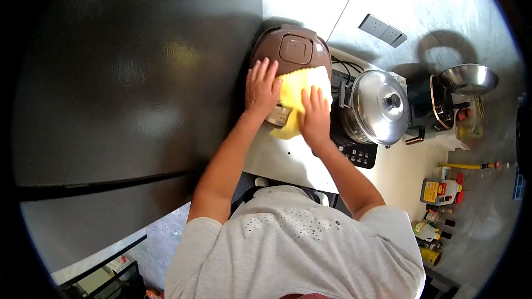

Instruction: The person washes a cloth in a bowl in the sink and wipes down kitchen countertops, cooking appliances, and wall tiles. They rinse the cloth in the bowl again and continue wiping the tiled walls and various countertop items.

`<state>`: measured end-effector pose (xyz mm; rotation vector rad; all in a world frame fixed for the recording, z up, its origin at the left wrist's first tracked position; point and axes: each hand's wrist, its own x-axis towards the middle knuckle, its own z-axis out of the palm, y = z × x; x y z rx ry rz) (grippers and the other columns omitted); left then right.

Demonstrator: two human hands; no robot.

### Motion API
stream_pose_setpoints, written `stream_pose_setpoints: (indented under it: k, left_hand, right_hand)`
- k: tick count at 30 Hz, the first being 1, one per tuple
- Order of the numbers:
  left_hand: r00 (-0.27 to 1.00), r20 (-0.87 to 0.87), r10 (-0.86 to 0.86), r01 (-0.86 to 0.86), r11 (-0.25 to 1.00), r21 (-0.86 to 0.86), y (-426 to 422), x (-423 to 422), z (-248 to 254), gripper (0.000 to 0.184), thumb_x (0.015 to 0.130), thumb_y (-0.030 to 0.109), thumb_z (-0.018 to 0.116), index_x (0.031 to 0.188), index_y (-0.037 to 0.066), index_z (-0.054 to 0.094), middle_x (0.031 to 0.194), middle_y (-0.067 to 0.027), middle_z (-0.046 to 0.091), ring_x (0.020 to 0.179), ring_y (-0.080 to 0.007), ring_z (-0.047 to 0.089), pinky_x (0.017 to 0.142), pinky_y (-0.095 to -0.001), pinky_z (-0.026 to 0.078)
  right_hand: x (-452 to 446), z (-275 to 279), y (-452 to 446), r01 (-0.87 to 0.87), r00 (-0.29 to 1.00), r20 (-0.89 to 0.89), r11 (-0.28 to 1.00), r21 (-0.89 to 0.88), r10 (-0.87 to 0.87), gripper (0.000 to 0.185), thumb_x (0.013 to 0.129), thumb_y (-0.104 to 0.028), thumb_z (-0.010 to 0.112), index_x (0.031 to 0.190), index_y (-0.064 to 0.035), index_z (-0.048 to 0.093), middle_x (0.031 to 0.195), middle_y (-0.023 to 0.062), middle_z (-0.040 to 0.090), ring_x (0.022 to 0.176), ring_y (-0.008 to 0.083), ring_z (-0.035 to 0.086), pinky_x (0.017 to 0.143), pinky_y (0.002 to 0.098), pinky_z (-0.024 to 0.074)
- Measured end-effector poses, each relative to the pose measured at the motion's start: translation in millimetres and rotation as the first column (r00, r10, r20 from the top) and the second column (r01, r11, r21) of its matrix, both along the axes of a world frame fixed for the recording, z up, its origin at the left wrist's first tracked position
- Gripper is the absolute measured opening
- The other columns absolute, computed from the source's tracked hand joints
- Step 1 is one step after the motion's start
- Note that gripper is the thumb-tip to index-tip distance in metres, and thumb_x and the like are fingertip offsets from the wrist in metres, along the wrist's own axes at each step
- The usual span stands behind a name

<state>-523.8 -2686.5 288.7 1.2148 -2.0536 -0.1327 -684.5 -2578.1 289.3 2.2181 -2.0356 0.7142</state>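
A brown rice cooker (297, 49) with a rounded lid stands in front of me against the wall. My left hand (262, 89) rests on the left side of its lid, fingers stretched out and thumb close to a yellow cloth (297, 84). The cloth drapes over the front of the cooker and hangs down, covering much of the front panel. On the cloth's right part lies my right hand (316, 116), its fingers extended and flat against the fabric. A bit of the cooker's panel (279, 115) shows between my hands.
Right of the cooker, a lidded steel pot (381, 106) sits on a black induction cooktop (359, 155). Beyond are a dark appliance (435, 102) and a steel bowl (470, 79). Several bottles (440, 191) line the right side. A large dark fridge (138, 88) fills the left.
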Motion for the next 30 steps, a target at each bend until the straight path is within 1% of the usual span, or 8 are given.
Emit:
stream_pose_setpoints:
  k: [8, 10, 16, 18, 22, 24, 27, 30]
  left_hand:
    - [0.997, 0.06, -0.049, 0.047, 0.999, 0.025, 6, -4, 3, 0.045, 0.09, 0.028, 0.045, 0.133, 0.013, 0.05, 0.144, -0.0164, 0.037, 0.134, -0.037, 0.031, 0.11, -0.0504, 0.021]
    - [0.999, 0.031, -0.042, 0.041, 0.999, 0.02, 6, -4, -1, 0.047, 0.087, 0.031, 0.053, 0.131, 0.014, 0.052, 0.144, -0.0159, 0.038, 0.134, -0.0362, 0.031, 0.111, -0.049, 0.021]
    - [0.997, 0.079, -0.009, 0.008, 1.0, 0.014, 7, -9, -1, 0.044, 0.09, 0.03, 0.048, 0.131, 0.014, 0.052, 0.143, -0.0155, 0.038, 0.133, -0.0363, 0.031, 0.11, -0.0499, 0.022]
    - [0.997, 0.082, -0.016, 0.015, 1.0, 0.006, 5, -9, -1, 0.044, 0.091, 0.03, 0.047, 0.131, 0.014, 0.052, 0.143, -0.0153, 0.038, 0.133, -0.0362, 0.031, 0.11, -0.0502, 0.022]
    - [0.995, 0.097, 0.008, -0.008, 1.0, 0.002, 7, -11, -2, 0.043, 0.091, 0.03, 0.046, 0.13, 0.013, 0.052, 0.143, -0.0151, 0.038, 0.134, -0.0357, 0.031, 0.11, -0.0505, 0.022]
    - [0.995, 0.095, 0.01, -0.011, 1.0, 0.002, 7, -11, -2, 0.043, 0.091, 0.03, 0.046, 0.13, 0.013, 0.053, 0.143, -0.0151, 0.038, 0.133, -0.0357, 0.031, 0.11, -0.0504, 0.022]
    - [0.998, 0.062, 0.02, -0.02, 1.0, -0.013, 4, -12, -6, 0.042, 0.091, 0.029, 0.047, 0.128, 0.013, 0.055, 0.142, -0.0154, 0.04, 0.133, -0.0349, 0.033, 0.11, -0.0499, 0.023]
    - [0.997, 0.078, 0.025, -0.027, 1.0, 0.015, 5, -13, -4, 0.04, 0.092, 0.024, 0.045, 0.129, 0.012, 0.055, 0.143, -0.0153, 0.039, 0.133, -0.036, 0.033, 0.11, -0.0491, 0.023]
  right_hand:
    - [-30, 2, -114, 0.201, 0.979, 0.037, 0.98, -0.003, -0.2, 0.053, 0.093, -0.036, 0.046, 0.139, -0.01, 0.037, 0.146, 0.0188, 0.03, 0.137, 0.0356, 0.026, 0.11, 0.0487, 0.0249]
    - [-48, 12, -165, 0.214, 0.973, 0.055, 0.966, 0.149, -0.224, 0.055, 0.095, -0.041, 0.041, 0.139, -0.0085, 0.037, 0.143, 0.0193, 0.036, 0.136, 0.0362, 0.028, 0.108, 0.0447, 0.0292]
    - [-92, 22, -220, 0.034, 0.858, 0.447, 0.895, 0.445, -0.254, 0.074, 0.09, -0.054, 0.047, 0.14, -0.0008, 0.035, 0.132, 0.0263, 0.048, 0.122, 0.0352, 0.049, 0.102, 0.0352, 0.0385]
    - [-93, 9, -225, -0.011, 0.627, 0.696, 0.89, 0.456, -0.349, 0.079, 0.087, -0.058, 0.049, 0.141, -0.0012, 0.035, 0.135, 0.025, 0.046, 0.125, 0.0335, 0.047, 0.103, 0.0337, 0.0367]
    - [-111, -51, -248, 0.184, 0.932, 0.224, 0.906, 0.381, -0.284, 0.073, 0.09, -0.049, 0.051, 0.143, -0.0022, 0.031, 0.136, 0.0246, 0.045, 0.127, 0.0356, 0.043, 0.103, 0.0374, 0.0368]
    - [-68, 16, -177, 0.321, 0.793, 0.351, 0.831, 0.453, -0.498, 0.065, 0.093, -0.045, 0.046, 0.141, -0.0038, 0.034, 0.133, 0.0238, 0.047, 0.124, 0.0367, 0.045, 0.101, 0.0393, 0.0386]
    - [-52, 0, -139, 0.389, 0.837, 0.346, 0.906, 0.165, -0.423, 0.063, 0.093, -0.049, 0.04, 0.137, -0.0032, 0.039, 0.137, 0.0216, 0.043, 0.122, 0.0373, 0.046, 0.104, 0.0412, 0.036]
    - [-27, -24, -82, 0.355, 0.935, 0.074, 0.919, -0.174, -0.347, 0.059, 0.091, -0.039, 0.048, 0.138, -0.0053, 0.038, 0.14, 0.0225, 0.038, 0.13, 0.0381, 0.036, 0.107, 0.0454, 0.0306]
